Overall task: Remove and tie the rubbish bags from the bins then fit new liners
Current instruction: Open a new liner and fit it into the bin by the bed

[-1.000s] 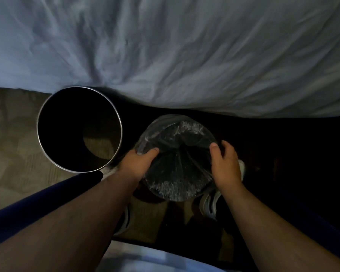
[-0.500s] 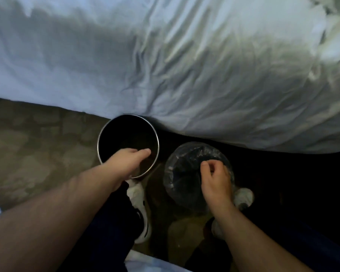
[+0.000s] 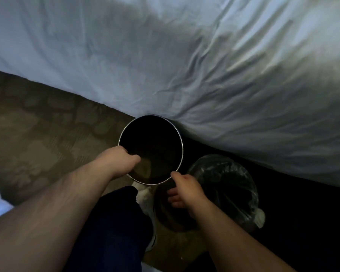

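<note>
Well, I see the unlined black bin (image 3: 153, 134) standing on the carpet (image 3: 37, 134), its long axis upright and its open mouth pointing up at me, far rim against the hanging bed sheet (image 3: 204, 75). My left hand (image 3: 119, 160) grips the near-left rim, fingers curled over into the bin. My right hand (image 3: 187, 188) touches the near-right rim, fingers (image 3: 174, 200) bent beside the outer wall; I cannot tell if they grip. The lined bin (image 3: 230, 185) stands just right.
</note>
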Demonstrator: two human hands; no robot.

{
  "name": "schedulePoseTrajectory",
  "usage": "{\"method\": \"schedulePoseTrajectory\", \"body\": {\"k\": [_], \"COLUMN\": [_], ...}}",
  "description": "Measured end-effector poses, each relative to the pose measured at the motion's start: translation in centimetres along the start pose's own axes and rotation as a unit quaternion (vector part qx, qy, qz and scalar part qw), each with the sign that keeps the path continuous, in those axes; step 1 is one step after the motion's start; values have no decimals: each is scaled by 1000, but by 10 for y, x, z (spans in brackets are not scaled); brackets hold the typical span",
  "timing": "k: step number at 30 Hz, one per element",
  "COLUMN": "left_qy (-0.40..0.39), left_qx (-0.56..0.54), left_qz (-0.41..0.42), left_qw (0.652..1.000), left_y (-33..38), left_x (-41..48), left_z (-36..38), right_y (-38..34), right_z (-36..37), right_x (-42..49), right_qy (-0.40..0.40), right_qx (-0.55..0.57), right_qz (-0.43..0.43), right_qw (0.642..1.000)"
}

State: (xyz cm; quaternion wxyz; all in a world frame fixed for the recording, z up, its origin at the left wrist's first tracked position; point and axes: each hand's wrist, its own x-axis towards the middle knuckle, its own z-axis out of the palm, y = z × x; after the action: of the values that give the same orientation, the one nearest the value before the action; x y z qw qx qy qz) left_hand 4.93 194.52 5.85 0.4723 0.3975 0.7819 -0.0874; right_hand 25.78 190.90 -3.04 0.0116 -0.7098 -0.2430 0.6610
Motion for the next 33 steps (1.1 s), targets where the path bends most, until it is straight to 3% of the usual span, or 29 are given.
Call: {"method": "schedulePoseTrajectory", "body": {"k": [9, 20, 26, 33], "left_qy": [-39, -40, 70, 161], "left_qx": [26, 16, 46, 45], "left_qz": [-24, -55, -73, 14], "left_qw": [999, 998, 994, 986], "left_y": [3, -7, -7, -4], "left_x": [23, 38, 24, -33], "left_z": [13, 15, 5, -9], "right_y": [-3, -12, -23, -39], "right_z": [26, 20, 11, -4], "right_x": [58, 50, 13, -47], "right_qy": [38, 30, 12, 4], "right_qx": [76, 125, 108, 49], "right_qz": [50, -19, -41, -84], "right_qw": [995, 992, 993, 995]}}
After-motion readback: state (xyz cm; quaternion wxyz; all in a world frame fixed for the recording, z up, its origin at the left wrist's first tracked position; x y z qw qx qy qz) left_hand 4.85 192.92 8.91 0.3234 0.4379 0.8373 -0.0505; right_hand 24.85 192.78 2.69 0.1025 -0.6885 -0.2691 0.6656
